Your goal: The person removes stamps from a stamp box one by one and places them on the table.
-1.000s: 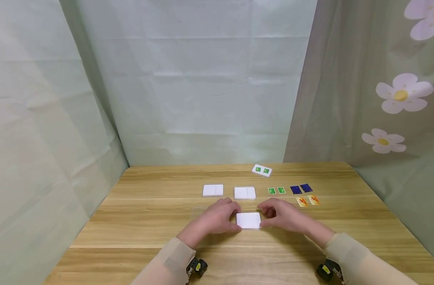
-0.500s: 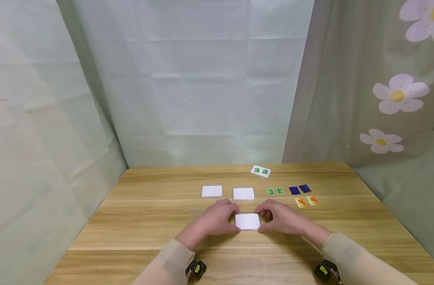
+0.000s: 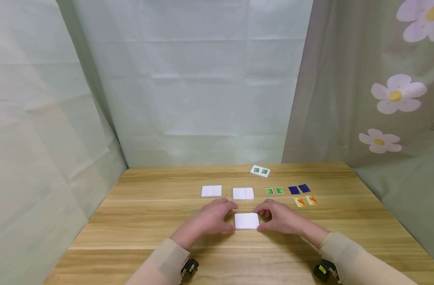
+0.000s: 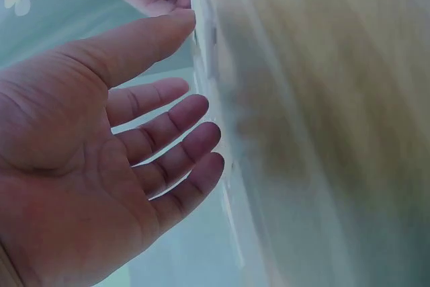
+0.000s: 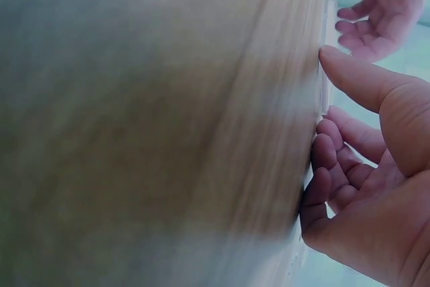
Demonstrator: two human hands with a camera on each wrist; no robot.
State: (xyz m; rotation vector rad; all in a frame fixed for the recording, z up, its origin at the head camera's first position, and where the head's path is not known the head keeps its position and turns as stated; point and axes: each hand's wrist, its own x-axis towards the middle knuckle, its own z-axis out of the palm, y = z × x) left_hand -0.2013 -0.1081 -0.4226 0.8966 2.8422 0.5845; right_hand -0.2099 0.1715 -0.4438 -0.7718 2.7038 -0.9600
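A blank white card (image 3: 247, 221) with a clear rim lies flat on the table between my hands. My right hand (image 3: 280, 217) holds its right side, thumb at the near corner and index finger at the far corner; its other fingers curl in. Just off the left side, my left hand (image 3: 213, 217) hovers with thumb and fingers spread apart. The left wrist view shows the left palm (image 4: 87, 146) with loose fingers and nothing in them. Seen from the right wrist, the right thumb and fingers (image 5: 353, 78) rest low at the tabletop.
Behind the hands lie two white cards, left (image 3: 211, 191) and right (image 3: 243, 193). Small green cards (image 3: 270, 191), dark blue cards (image 3: 294, 190) and orange-patterned cards (image 3: 299, 202) lie to the right. A white card with two green squares (image 3: 260, 171) is near the table's back edge.
My left hand has let go of the card's left side and drawn slightly left. My right hand has closed in on the card's right side and stays there.
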